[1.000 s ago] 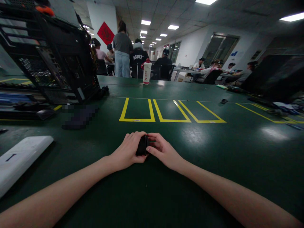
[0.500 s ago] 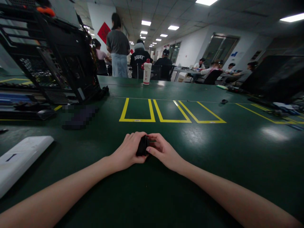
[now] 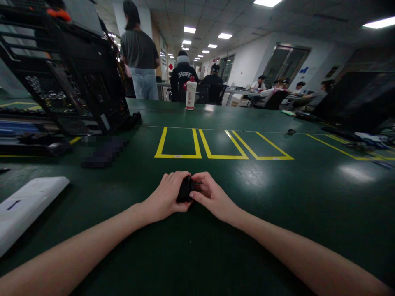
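Note:
Low over the middle of the green table, a small black blocky object is held between my two hands; its exact kind cannot be made out. My left hand wraps round its left side, fingers over the top and thumb below. At its right end, the curved fingers and thumb of my right hand touch it. Something thin and dark shows between the right fingers, too small to name. My fingers hide much of the object.
Yellow tape outlines mark the green table beyond my hands. A white device lies left, below an open black computer case. A white cup stands at the far edge. A dark monitor is right; people sit beyond.
Both my hands and the black object stay nearly in place. In the background, the standing person has shifted left and stands more upright.

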`<action>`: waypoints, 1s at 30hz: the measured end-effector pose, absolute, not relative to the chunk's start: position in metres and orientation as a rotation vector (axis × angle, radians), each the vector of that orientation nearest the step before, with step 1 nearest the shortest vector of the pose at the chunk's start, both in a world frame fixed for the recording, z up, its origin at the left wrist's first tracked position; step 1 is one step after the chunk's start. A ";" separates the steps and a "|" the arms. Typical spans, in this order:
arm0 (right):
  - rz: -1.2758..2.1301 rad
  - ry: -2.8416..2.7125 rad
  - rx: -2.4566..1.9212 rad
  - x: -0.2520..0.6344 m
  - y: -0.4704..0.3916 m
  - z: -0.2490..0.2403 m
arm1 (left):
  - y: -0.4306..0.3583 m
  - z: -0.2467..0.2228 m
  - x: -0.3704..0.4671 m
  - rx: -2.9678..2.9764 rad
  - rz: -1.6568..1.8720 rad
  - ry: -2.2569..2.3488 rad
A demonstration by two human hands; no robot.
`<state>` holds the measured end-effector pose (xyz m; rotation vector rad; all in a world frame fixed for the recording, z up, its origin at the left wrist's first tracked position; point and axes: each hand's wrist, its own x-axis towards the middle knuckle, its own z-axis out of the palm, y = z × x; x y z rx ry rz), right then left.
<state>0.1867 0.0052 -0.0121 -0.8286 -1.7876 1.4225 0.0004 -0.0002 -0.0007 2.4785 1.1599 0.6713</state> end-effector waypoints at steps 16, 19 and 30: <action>1.427 -1.804 -0.846 0.188 0.003 -0.008 | -0.001 0.001 0.000 2.444 0.652 1.151; 1.453 -1.831 -0.849 0.189 0.003 -0.008 | -0.002 0.001 -0.001 2.437 0.660 1.149; 1.461 -1.785 -0.805 0.188 0.005 -0.014 | -0.001 -0.002 0.000 2.470 0.666 1.169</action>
